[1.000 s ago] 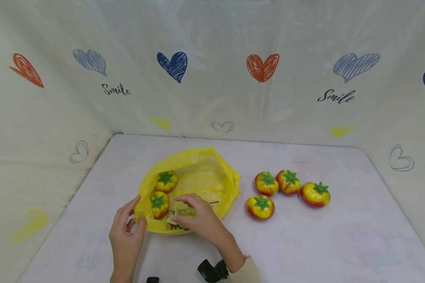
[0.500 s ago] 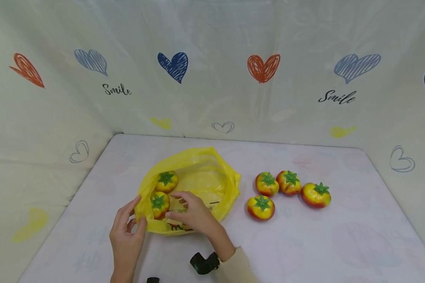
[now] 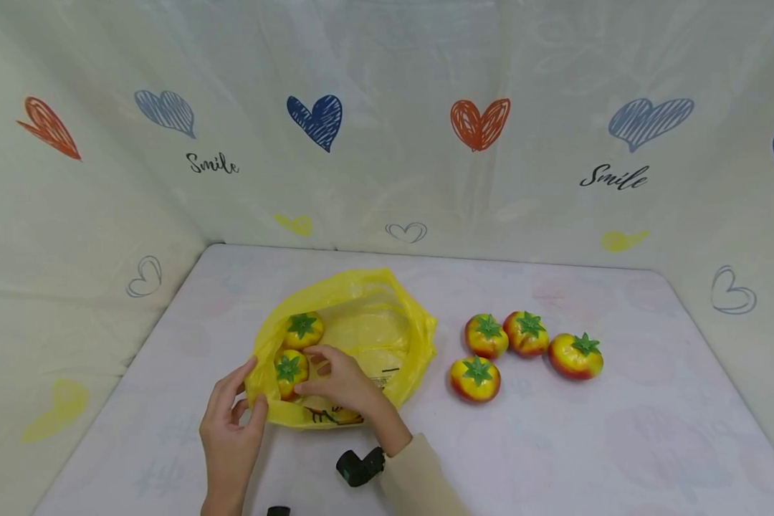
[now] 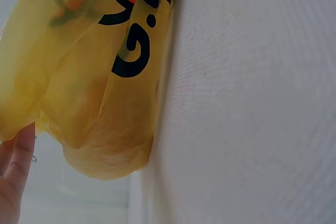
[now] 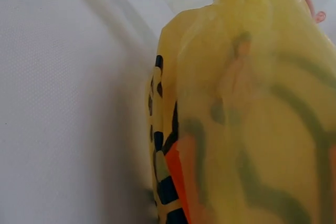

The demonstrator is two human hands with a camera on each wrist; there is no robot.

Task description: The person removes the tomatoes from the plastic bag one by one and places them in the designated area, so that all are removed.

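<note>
A yellow plastic bag (image 3: 361, 279) lies on the table, its mouth spread wide. Inside its left part are two shiny yellow-and-red tomatoes, a farther tomato (image 3: 304, 330) and a nearer tomato (image 3: 290, 373). My left hand (image 3: 232, 416) holds the bag's left rim between thumb and fingers. Reaching into the bag, my right hand (image 3: 343, 380) has thumb and forefinger spread at the nearer tomato's right side. The thumb tip seems to touch it. In the left wrist view, fingers (image 4: 20, 166) meet the edge of the bag (image 4: 79, 98). Printed bag film (image 5: 252, 129) hides most of the right wrist view.
Right of the bag are several more tomatoes: a nearest tomato (image 3: 475, 380), two touching behind it, and a tomato (image 3: 575, 355) farthest right. Black wrist cameras (image 3: 360, 467) sit near the front. Cloth with hearts (image 3: 316, 122) hangs behind the pale table (image 3: 555, 444).
My right hand has moved left inside the bag, up to the nearer tomato. My left hand and the tomatoes keep their places.
</note>
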